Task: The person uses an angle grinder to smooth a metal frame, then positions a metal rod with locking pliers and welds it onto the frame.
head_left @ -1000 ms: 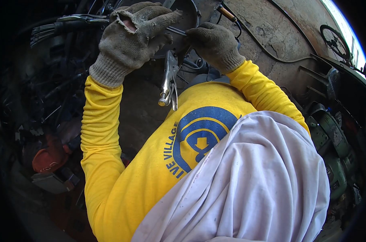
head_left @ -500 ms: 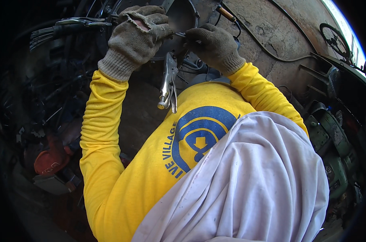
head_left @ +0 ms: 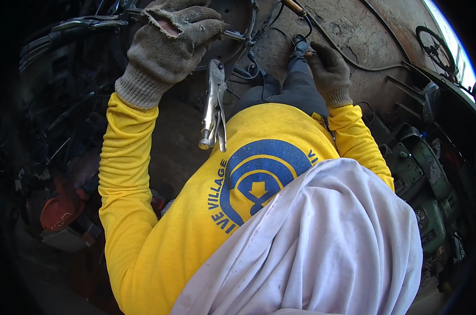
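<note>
My left hand (head_left: 172, 44), in a worn knit glove torn open across the back, is closed at the rim of a round dark metal frame (head_left: 252, 21). A short metal rod (head_left: 232, 35) sticks out from its fingers toward the rim. Just below hang silver locking pliers (head_left: 213, 105), their jaws up by the frame; what they grip is hidden. Away from the frame, my right hand (head_left: 331, 73), also gloved, is lowered beside my foot (head_left: 301, 46). Its fingers stretch loosely toward the ground, and I see nothing held in them.
Dark cables (head_left: 251, 65) lie near my legs. An orange-brown handle (head_left: 294, 7) with a cable rests on the concrete, beside a long hose (head_left: 374, 67). A bundle of metal bars (head_left: 35, 50) juts out at far left. Green machinery (head_left: 424, 184) stands at right, a red cap-like thing (head_left: 62, 207) at lower left.
My right hand has let go of the rod by the frame and moved right, down beside my foot. My left hand and the locking pliers have shifted slightly left in view.
</note>
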